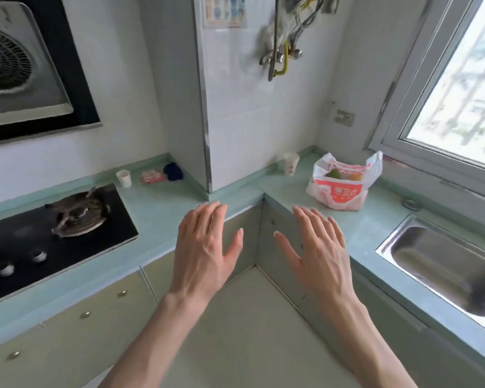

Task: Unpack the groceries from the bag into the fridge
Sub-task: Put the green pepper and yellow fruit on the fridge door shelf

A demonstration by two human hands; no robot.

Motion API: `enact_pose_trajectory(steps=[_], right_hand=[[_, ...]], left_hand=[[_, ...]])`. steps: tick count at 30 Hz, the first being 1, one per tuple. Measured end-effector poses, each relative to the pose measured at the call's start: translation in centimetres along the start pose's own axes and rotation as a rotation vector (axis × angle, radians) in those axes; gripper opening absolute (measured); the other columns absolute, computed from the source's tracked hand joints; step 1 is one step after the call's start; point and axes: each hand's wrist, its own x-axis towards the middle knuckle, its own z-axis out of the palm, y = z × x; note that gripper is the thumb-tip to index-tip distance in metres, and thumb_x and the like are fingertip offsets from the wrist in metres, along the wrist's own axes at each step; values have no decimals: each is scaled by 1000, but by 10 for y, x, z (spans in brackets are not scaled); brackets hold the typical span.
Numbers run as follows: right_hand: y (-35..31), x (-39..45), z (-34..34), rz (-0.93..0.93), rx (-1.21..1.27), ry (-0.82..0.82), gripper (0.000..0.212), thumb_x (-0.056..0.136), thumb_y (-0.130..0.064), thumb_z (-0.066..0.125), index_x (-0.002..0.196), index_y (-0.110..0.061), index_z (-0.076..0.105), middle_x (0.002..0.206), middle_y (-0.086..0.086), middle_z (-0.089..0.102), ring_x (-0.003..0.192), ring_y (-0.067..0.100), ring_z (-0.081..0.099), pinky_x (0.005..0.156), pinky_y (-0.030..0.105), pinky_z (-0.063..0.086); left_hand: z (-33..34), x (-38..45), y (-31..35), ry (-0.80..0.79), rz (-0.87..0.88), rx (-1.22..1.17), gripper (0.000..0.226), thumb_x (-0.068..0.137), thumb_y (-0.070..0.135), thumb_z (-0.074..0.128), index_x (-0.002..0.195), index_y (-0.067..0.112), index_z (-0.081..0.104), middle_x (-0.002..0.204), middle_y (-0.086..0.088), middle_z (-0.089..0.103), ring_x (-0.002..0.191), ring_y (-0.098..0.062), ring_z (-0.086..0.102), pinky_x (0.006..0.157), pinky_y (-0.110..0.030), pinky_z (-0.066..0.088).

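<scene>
Ahead of me, my left hand (205, 247) and right hand (318, 253) hover palm-down over the inner corner of the pale green counter (163, 219), fingers straight and loosely spread, holding nothing. Well beyond them, the red-and-white plastic grocery bag (342, 186) sits open on the counter under the window (459, 88), produce showing inside. Nearby stand a paper cup (290, 163), the steel sink (443, 264) and the black hob (53, 247).

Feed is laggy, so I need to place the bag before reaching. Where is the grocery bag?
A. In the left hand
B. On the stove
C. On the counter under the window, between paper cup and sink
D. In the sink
C: the bag stands on the counter beneath the window, both hands empty.
</scene>
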Motion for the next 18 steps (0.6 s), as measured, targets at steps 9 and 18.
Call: enact_pose_trajectory(steps=[9,18], right_hand=[[49,82,39,179,-106,51,64,100,-61,47,147,-17,53,147,-2,59,141,19,50,123,37,30],[135,134,69,273,-172,102,59,99,-56,52,142,-17,55,141,1,64,133,22,57,114,37,40]], left_hand=[[99,117,2,-77,193,-144,54,103,47,48,136,6,60,135,-10,63,128,-30,58,110,-46,45],[199,203,51,-151,314,-228,55,104,50,44,139,10,58,138,-6,63,131,-25,57,112,-43,44]])
